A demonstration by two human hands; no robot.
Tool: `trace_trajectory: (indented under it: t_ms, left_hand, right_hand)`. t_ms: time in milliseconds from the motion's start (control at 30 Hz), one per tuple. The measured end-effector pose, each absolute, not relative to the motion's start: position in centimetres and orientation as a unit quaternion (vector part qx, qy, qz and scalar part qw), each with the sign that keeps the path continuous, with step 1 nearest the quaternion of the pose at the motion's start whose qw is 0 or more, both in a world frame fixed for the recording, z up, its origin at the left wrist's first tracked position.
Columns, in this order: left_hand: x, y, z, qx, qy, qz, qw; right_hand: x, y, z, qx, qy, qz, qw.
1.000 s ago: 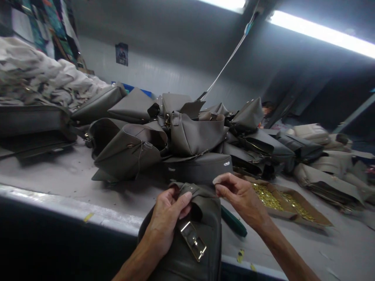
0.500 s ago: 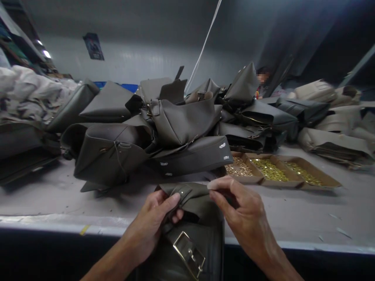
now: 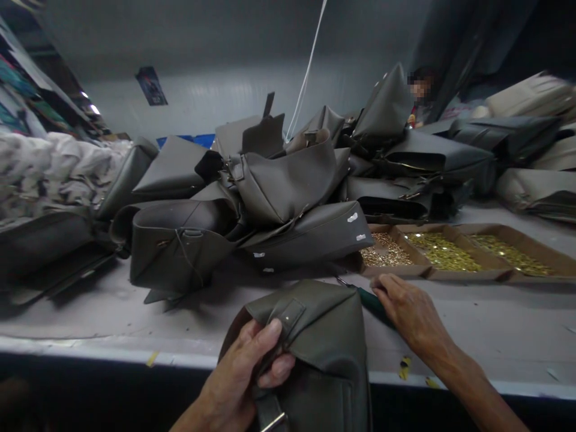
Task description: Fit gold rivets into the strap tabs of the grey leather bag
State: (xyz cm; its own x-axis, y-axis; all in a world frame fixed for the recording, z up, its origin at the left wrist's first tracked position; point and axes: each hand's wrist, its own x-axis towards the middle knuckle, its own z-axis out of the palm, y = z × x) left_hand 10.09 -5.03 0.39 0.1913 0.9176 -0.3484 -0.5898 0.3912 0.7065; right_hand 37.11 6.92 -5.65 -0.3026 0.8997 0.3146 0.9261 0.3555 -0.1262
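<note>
Grey workbench (image 3: 112, 312): left hand (image 3: 243, 372) clenched on bag (image 3: 324, 336), right hand (image 3: 411, 309) (fingers curled) over green-handled tool (image 3: 369, 300).

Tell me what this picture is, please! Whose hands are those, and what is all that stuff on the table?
The camera sits on a person's head and looks down, so these are that person's own two hands. The left hand has a grip on a grey-green bag, pinching its strap near the top. The right hand rests on a green-handled tool lying on the table. Behind them is a big pile of grey bags. To the right sit cardboard trays full of tiny shiny gold-coloured metal bits. Far back another person is partly hidden.
</note>
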Motion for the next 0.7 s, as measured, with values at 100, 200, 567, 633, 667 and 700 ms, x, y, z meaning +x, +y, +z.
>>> trace_trajectory:
  t_ms: [100, 200, 567, 633, 667, 700]
  left_hand:
    - [10.3, -5.1, 0.1, 0.192, 0.399, 0.511, 0.737]
    - [10.3, -5.3, 0.3, 0.174, 0.427, 0.496, 0.736]
    - [11.5, -6.2, 0.0, 0.13, 0.448, 0.556, 0.687]
    - [11.5, -6.2, 0.0, 0.128, 0.434, 0.558, 0.696]
    - [11.5, -6.2, 0.0, 0.129, 0.428, 0.556, 0.701]
    - [11.5, -6.2, 0.0, 0.131, 0.423, 0.553, 0.706]
  right_hand:
    - [37.2, 7.2, -5.8, -0.568, -0.804, -0.05, 0.167]
    - [37.3, 7.8, -5.6, -0.568, -0.804, -0.066, 0.164]
    - [37.8, 9.3, -5.1, -0.561, -0.8, 0.029, 0.212]
    - [37.9, 9.6, -5.2, -0.561, -0.801, 0.034, 0.208]
    - [38.0, 9.8, -5.2, -0.559, -0.803, 0.035, 0.204]
    - [38.1, 10.0, -5.3, -0.556, -0.806, 0.037, 0.2]
